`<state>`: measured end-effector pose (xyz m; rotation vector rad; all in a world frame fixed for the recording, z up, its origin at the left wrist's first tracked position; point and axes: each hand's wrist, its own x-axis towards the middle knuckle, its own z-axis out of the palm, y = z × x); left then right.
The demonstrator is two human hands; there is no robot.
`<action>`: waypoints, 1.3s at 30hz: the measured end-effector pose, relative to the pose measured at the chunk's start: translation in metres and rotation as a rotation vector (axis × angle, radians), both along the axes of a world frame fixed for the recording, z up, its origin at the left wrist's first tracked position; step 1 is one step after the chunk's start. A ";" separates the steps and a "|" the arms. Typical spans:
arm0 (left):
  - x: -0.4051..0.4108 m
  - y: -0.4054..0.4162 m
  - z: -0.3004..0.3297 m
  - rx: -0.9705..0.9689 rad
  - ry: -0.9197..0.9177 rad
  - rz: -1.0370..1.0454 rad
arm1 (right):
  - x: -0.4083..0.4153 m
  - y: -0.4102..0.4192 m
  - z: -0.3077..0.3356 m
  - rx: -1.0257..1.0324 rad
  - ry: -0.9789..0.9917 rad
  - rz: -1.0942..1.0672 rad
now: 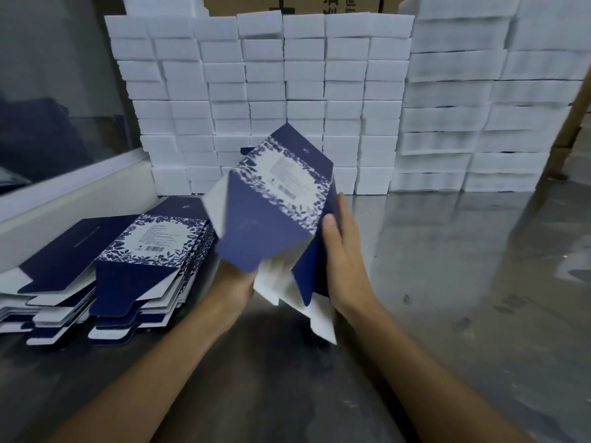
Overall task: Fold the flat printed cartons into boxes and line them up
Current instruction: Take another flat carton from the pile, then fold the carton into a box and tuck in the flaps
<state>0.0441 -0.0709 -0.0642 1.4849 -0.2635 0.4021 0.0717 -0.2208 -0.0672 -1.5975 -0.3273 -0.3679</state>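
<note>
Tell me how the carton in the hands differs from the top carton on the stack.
The held carton is opened into a tube, its flaps loose; the stack's top carton is pressed flat. The held carton is tilted in the air between the left hand and right hand; the top carton lies untouched. Both share the navy floral print.

Left hand (238,284) at 6 o'clock of the raised carton (271,206): fingers hidden behind its flaps, grip can't be read. Carton's label text is motion-blurred, illegible; left white flap smeared too. Flat carton stack (105,273) at 9 o'clock runs off the left edge, and brown box (287,3) at 12 o'clock is cut by the top edge, print only partial.
</note>
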 end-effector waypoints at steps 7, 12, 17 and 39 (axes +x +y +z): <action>0.004 -0.001 0.014 -0.057 -0.092 0.091 | 0.003 -0.010 0.013 0.477 0.285 0.124; 0.005 0.002 0.016 -0.092 -0.113 0.073 | 0.000 -0.019 0.017 0.597 0.303 0.082; 0.007 0.005 0.017 0.062 -0.106 0.135 | -0.002 -0.015 0.014 0.433 0.163 0.078; 0.024 0.023 0.006 0.068 -0.011 0.385 | 0.002 -0.026 0.015 0.607 0.466 0.196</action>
